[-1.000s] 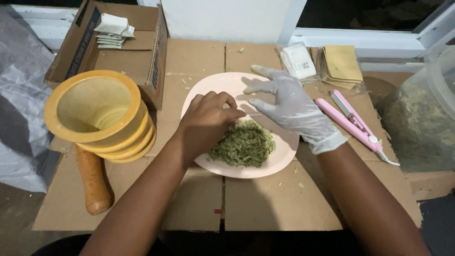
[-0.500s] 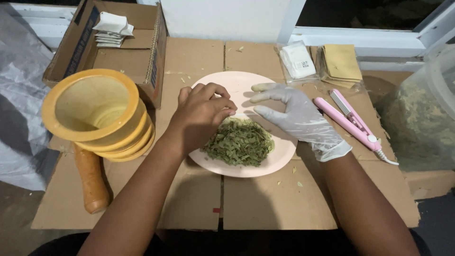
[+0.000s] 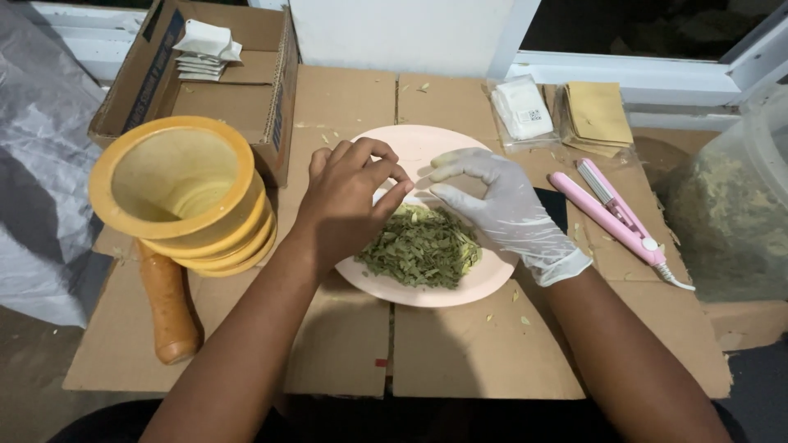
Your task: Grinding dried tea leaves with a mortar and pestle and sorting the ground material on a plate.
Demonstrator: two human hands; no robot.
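A pale pink plate (image 3: 443,143) lies on flattened cardboard with a heap of dried green leaves (image 3: 423,250) on its near half. My bare left hand (image 3: 345,201) hovers over the plate's left side, its fingertips pinched on a small white pouch (image 3: 392,195) that is mostly hidden by the fingers. My right hand (image 3: 501,209), in a white glove, is over the plate's right side. Its thumb and forefinger are spread, and the thumb tip reaches the pouch next to my left fingertips.
A stack of yellow mortar-like bowls (image 3: 185,193) stands at the left, a wooden pestle (image 3: 168,308) beneath it. A cardboard box (image 3: 205,74) holds white sachets. At the right lie a pink sealing tool (image 3: 616,217), packets (image 3: 566,111) and a clear bag of leaves (image 3: 730,221).
My left hand has lifted off the leaf heap and pinched its fingers higher over the plate. The gloved right hand has curled its fingers in toward the left fingertips.
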